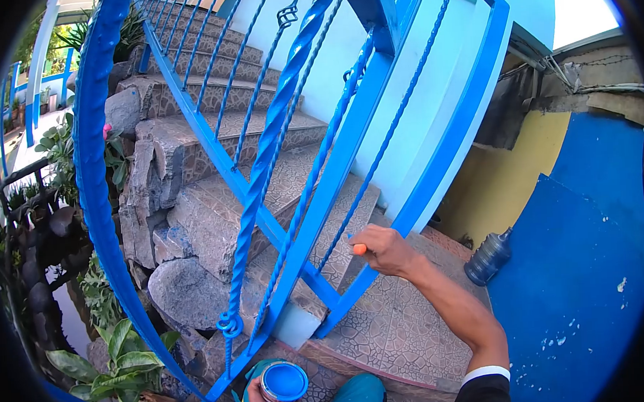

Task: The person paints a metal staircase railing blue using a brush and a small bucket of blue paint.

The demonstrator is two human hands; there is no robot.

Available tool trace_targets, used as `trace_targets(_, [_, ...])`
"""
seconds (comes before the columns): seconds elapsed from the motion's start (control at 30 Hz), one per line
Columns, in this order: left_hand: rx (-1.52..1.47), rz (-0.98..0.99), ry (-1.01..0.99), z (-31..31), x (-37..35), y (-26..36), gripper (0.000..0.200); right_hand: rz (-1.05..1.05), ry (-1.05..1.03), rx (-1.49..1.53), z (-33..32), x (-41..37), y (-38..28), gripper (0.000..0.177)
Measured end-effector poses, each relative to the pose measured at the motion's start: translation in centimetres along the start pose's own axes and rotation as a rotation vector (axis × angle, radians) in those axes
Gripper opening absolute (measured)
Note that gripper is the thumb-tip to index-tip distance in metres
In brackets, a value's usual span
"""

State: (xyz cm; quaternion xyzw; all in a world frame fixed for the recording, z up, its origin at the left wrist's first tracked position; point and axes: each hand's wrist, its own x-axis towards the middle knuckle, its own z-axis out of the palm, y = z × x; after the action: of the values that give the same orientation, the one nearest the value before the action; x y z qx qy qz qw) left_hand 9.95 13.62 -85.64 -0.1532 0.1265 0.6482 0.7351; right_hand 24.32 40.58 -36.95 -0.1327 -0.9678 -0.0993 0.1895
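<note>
My right hand [387, 250] is closed around an orange-handled tool [359, 249], beside the lower part of a blue metal railing [389, 51]. The tool's far end is too small to make out clearly. Low in the view, my left hand [257, 401] holds an open can of blue paint [284, 382], kept upright above my knee. Between the two hands, twisted blue bars [263, 160] and a flat diagonal bar rise from the bottom rail. Near the can, a twisted bar ends in a curled blue knot [230, 324].
Tiled steps [276, 131] climb behind the railing, edged by rough rocks [189, 293]. Leafy plants [120, 361] and a curved blue rail [93, 153] stand at left. A dark plastic bottle [489, 257] rests against the blue wall [576, 262] at right.
</note>
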Motion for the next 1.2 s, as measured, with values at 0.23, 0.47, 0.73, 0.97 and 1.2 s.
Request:
trace_targets(0.23, [0.015, 0.028, 0.017, -1.3, 1.0, -0.3, 0.052, -0.001, 0.534, 0.031, -4.0, 5.3, 1.6, 0.02])
trace_targets(0.47, [0.151, -0.093, -0.2, 0.3, 0.2, 0.4, 0.072, -0.294, 0.481, -0.398, -3.6, 4.3, 0.6, 0.023])
trace_targets(0.73, [0.177, -0.084, -0.173, -0.1, 0.5, 0.2, 0.073, -0.074, 0.113, -0.054, 3.6, -0.4, -0.8, 0.018])
trace_targets(0.97, [0.147, -0.09, -0.196, -0.9, 1.1, 0.1, 0.07, -0.009, 0.514, -0.002, -0.1, 3.7, 0.8, 0.022])
trace_targets(1.2, [0.124, -0.092, -0.205, -0.7, 0.8, 0.2, 0.069, -0.314, 0.389, -0.419, 0.7, 2.1, 0.0, 0.021])
